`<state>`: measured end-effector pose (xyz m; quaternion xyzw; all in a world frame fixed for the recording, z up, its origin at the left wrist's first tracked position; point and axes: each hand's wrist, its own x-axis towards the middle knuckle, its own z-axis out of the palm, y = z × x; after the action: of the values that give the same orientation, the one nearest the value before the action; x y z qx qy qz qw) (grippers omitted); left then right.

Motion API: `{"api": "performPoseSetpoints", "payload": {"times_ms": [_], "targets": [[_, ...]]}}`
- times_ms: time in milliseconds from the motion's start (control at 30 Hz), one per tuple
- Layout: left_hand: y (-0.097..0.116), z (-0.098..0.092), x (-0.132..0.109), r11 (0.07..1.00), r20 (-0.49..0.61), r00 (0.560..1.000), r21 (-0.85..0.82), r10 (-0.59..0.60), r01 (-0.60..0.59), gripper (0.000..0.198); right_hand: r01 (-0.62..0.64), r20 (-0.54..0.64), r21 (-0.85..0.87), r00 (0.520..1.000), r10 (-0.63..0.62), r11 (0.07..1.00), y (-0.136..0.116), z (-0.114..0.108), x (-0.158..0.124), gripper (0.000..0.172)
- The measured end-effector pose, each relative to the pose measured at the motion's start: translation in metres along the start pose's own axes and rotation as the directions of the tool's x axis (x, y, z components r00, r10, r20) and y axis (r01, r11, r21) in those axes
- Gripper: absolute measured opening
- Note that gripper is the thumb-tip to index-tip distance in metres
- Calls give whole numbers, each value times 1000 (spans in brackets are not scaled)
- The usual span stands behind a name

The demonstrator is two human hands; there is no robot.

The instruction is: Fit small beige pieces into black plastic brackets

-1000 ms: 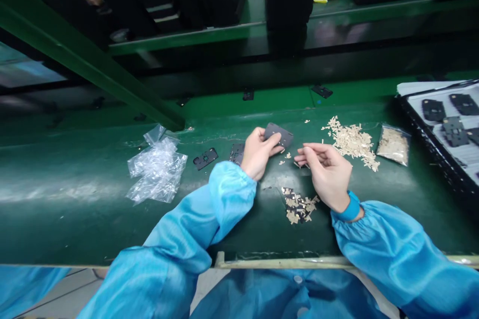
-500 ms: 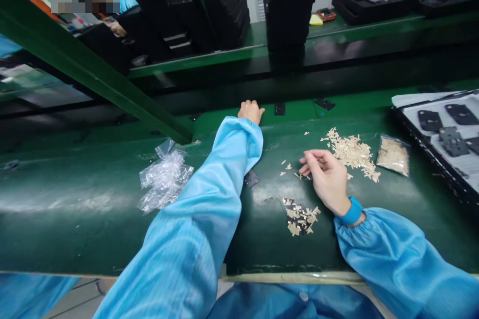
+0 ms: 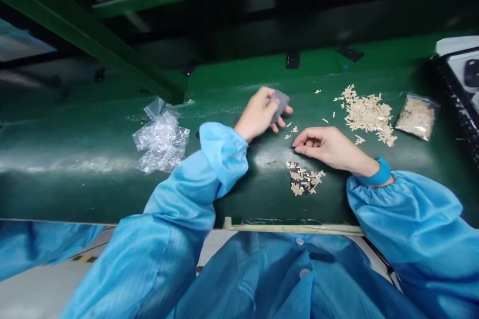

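A flat dark grey piece (image 3: 280,103) is held in my left hand (image 3: 260,112), raised over the middle of the green table. To its right, my right hand (image 3: 324,145) hovers with thumb and fingertips pinched together; whatever may be between them is too small to make out. A few loose beige bits (image 3: 294,129) lie between the hands. Below my right hand is a small heap of beige and black parts (image 3: 305,179). A larger pile of beige pieces (image 3: 368,113) spreads beyond it.
Clear plastic bags (image 3: 161,137) lie at the left. A filled bag (image 3: 417,115) and a black-edged tray (image 3: 454,89) are at the right. Dark plates (image 3: 292,60) rest near the back edge. A green beam (image 3: 93,40) slants across the upper left.
My left hand has come back from the rear of the table and now holds the grey piece. The view has tilted down. My right hand's fingers have drawn together.
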<state>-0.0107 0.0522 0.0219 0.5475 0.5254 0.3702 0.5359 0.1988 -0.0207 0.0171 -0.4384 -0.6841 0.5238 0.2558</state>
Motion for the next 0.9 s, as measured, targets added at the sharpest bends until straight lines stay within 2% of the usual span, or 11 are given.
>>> {"api": "performPoseSetpoints", "payload": {"times_ms": [67,100,200,333,500,600,800,900], "targets": [[-13,15,-30,988,83,996,-148,-25,37,13,74,77,-109,995,-66,991,-4,0,-2,12],[-18,20,-41,984,84,996,-178,-6,21,13,113,116,-158,989,-95,981,-5,0,-3,9],[-26,27,-57,986,67,996,-161,61,-50,13,189,190,-252,971,-143,949,-8,-2,-6,2],[-26,27,-57,988,50,996,-145,67,-59,12,234,247,-285,955,-165,929,-5,-3,-10,2],[-26,26,-56,990,84,987,-44,137,-134,11,274,329,-323,930,-164,906,-6,-4,-13,16],[-26,26,-57,987,95,983,21,155,-157,13,275,357,-331,922,-150,903,-8,-9,-13,18],[-25,26,-58,973,126,978,138,167,-184,15,271,314,-378,937,-153,885,-9,-8,-14,10],[-21,22,-59,933,151,972,288,178,-215,18,271,312,-399,939,-148,876,-8,-3,-15,15]]}}
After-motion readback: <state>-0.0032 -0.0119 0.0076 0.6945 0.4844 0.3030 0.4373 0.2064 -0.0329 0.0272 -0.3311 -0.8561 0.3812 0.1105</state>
